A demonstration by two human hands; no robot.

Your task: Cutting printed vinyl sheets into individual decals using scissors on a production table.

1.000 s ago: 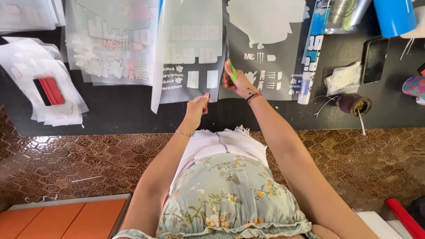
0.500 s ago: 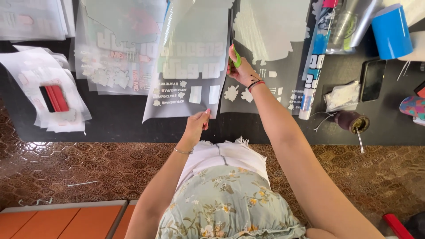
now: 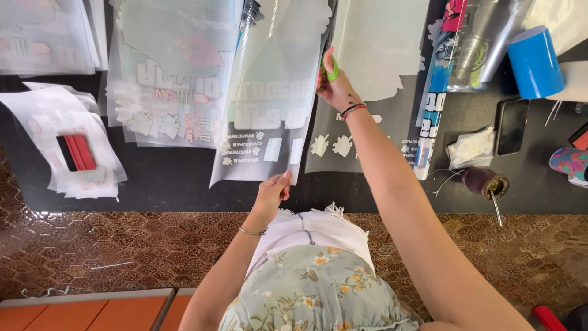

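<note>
Head view, looking down over a black worktable (image 3: 171,184): left hand (image 3: 271,195) pinching the near bottom edge of a clear transfer sheet (image 3: 269,104) printed with pale lettering and small white shapes; right hand (image 3: 335,83) closed on the sheet's far right edge, gripping a small green tool (image 3: 332,72) against it. Sheet lifted off the table and tilted, spanning the gap between both hands, above the middle of the table. Dark bracelets on the right wrist, thin chain on the left. Just left of the sheet, a stack of similar printed films (image 3: 165,79); further left, a red and black squeegee (image 3: 76,153) resting on loose white backing paper. Beneath and right of the right hand, a grey sheet (image 3: 367,132) with white leaf-like cutouts. Well to the right: blue tape roll (image 3: 535,61), dark phone (image 3: 511,125), crumpled plastic bag (image 3: 470,149), and a brown gourd cup with metal straw (image 3: 487,184) near the table's front edge. Brown patterned floor below.
</note>
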